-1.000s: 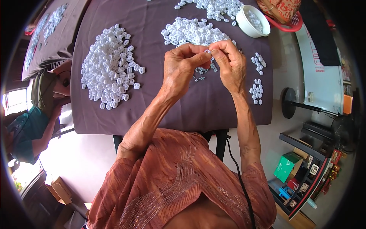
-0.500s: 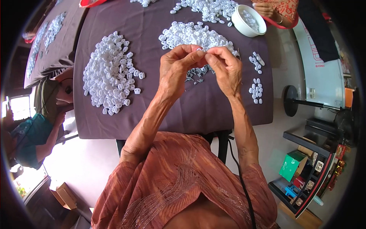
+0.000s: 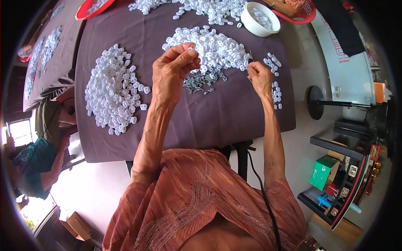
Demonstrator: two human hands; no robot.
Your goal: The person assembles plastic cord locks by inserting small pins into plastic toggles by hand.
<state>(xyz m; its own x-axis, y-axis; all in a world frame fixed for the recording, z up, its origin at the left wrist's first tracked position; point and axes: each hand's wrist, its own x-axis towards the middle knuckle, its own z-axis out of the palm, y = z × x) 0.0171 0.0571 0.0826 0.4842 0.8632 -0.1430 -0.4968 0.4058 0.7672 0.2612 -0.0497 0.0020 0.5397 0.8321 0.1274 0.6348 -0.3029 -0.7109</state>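
Observation:
My left hand (image 3: 169, 69) is raised over the near edge of a heap of small white plastic pieces with two holes (image 3: 209, 46). Its thumb and forefinger pinch one such white piece (image 3: 190, 49), mostly covered by the fingertips. My right hand (image 3: 260, 78) is low at the heap's right side, fingers curled together; whatever they may hold is hidden. A thin stick-like thing (image 3: 251, 54) shows just beyond those fingertips. Between my hands lies a scatter of small dark grey pins (image 3: 205, 81), possibly screws.
Another white heap (image 3: 113, 90) lies at the left, with more pieces at the far edge. Small groups of white pieces (image 3: 277, 94) sit right of my right hand. A white bowl (image 3: 248, 23) and red baskets (image 3: 307, 12) stand far off. Another person's hand (image 3: 284, 6) is by the bowl.
My hands, together at the fingertips before, have parted. The right moved right and down; the left moved left, keeping the white piece. The view also shifted slightly.

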